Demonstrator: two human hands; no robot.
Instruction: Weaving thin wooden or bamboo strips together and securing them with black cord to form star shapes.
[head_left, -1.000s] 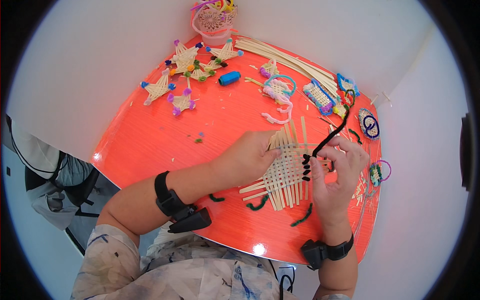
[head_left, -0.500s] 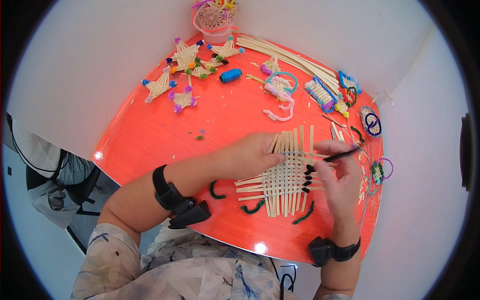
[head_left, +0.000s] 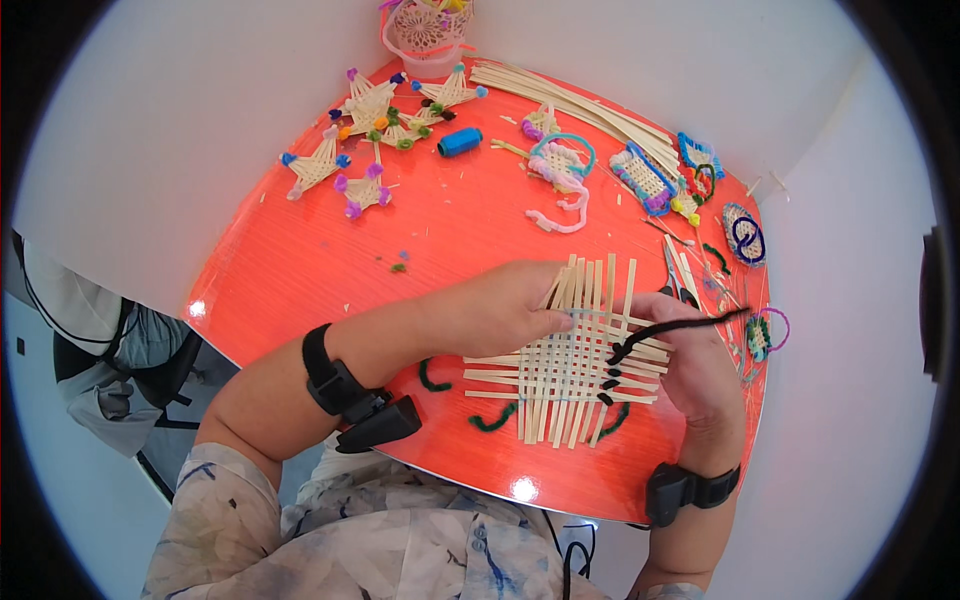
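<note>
A loosely woven mat of pale flat strips (head_left: 567,362), their ends jutting out on all sides, is held above the table near its front. My left hand (head_left: 520,308) is closed on its upper left part, thumb on top. A black pipe cleaner (head_left: 685,325) is laced through the right side of the weave, showing as short black stitches. Its free end sticks out to the right, across my right hand (head_left: 700,365). That hand curls round the mat's right edge, strip ends lying over it; its fingertips are mostly hidden behind the weave.
Green pipe cleaner pieces (head_left: 493,420) lie close to the mat. Scissors (head_left: 678,275) and scraps are beyond my right hand. Farther back are woven stars (head_left: 365,190), a blue thread spool (head_left: 460,142), small woven pieces (head_left: 643,180), loose strips (head_left: 580,105) and a basket (head_left: 430,40).
My right hand has let go of the black pipe cleaner and moved right and down, behind the mat's edge. The mat has shifted slightly, and the scissors now show more.
</note>
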